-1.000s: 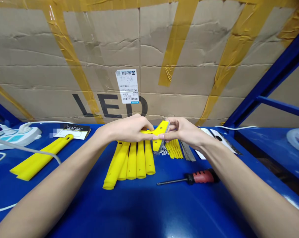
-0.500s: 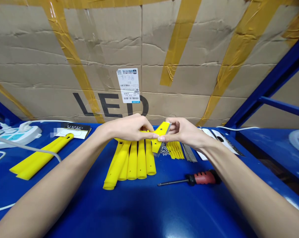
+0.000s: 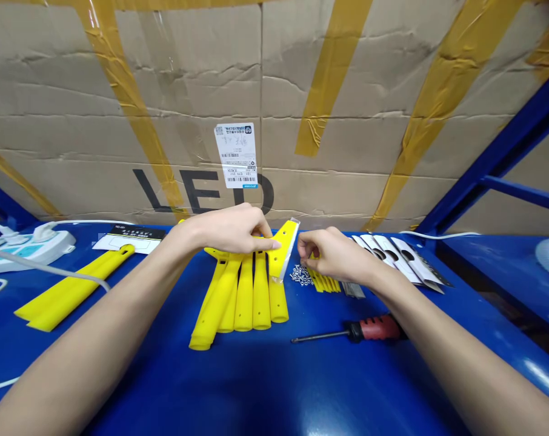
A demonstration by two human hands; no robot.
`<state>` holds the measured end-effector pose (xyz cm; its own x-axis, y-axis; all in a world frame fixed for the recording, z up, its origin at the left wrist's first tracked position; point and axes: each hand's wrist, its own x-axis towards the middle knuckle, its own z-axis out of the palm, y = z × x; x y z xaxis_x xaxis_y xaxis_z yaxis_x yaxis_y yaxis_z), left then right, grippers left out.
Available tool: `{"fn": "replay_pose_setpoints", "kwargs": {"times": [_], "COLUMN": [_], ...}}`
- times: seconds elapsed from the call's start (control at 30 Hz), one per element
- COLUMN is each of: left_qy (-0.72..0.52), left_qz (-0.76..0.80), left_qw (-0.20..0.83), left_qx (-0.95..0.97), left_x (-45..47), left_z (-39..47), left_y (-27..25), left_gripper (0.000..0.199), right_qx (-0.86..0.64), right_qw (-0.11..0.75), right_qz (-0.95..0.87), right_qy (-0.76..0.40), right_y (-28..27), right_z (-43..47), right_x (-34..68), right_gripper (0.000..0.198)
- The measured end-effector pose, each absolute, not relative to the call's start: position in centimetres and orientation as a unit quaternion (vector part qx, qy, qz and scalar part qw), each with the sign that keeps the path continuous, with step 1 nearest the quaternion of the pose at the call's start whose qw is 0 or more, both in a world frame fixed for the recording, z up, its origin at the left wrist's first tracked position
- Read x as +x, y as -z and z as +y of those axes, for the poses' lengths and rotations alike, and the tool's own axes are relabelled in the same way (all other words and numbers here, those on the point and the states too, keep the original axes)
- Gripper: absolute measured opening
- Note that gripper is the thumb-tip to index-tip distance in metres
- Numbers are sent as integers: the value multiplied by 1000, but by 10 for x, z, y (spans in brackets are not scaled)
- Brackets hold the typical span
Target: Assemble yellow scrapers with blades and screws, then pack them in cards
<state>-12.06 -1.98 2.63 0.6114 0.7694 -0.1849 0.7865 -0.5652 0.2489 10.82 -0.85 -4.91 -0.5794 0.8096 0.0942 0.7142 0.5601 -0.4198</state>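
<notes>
My left hand [image 3: 238,229] pinches a yellow scraper head [image 3: 280,247] with a thin metal blade along its right edge. The head is tilted above a row of yellow tube handles [image 3: 242,297]. My right hand [image 3: 336,254] is apart from it, its fingers curled together over the small parts; whether anything sits in them is hidden. Beneath and beside those fingers lie a pile of small screws [image 3: 300,275], several flat yellow pieces [image 3: 323,282] and a stack of grey metal strips [image 3: 353,290], partly covered by the hand.
A red-and-black screwdriver [image 3: 369,329] lies near my right forearm. White cards [image 3: 404,260] with dark cut-outs are at the right. Left are two yellow handles [image 3: 69,290], a packaging card [image 3: 129,241] and a power strip [image 3: 33,251] with cables. A large cardboard box [image 3: 347,181] stands behind.
My right hand has let go of the scraper head and moved slightly right and down to the small parts. My left hand keeps hold of the head, now shifted a little left.
</notes>
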Motion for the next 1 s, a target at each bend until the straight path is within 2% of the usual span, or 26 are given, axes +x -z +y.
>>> {"fn": "replay_pose_setpoints", "kwargs": {"times": [0.33,0.73,0.8,0.87,0.93,1.0], "left_qy": [22,51,59,67,70,68], "left_qz": [424,443,449,456,454,440], "left_qw": [149,148,145,142,145,156], "left_qx": [893,883,879,876,876,882], "left_x": [-124,-124,-124,-123,-122,-121], "left_z": [-17,-12,-13,-14,-16,-17], "left_y": [-22,-17,-18,-19,-20,-20], "left_gripper": [44,43,42,43,43,44], "right_qx": [-467,-457,-449,-421,-367,-307], "right_qw": [81,137,176,259,345,377], "right_qz": [-875,-868,-864,-860,-860,-874], "right_qy": [-100,-138,-144,-128,-86,-15], "right_y": [50,53,47,42,39,39], "right_z": [-16,-12,-13,-15,-17,-20], "right_x": [101,104,105,103,100,96], "right_gripper": [18,19,18,17,18,19]}}
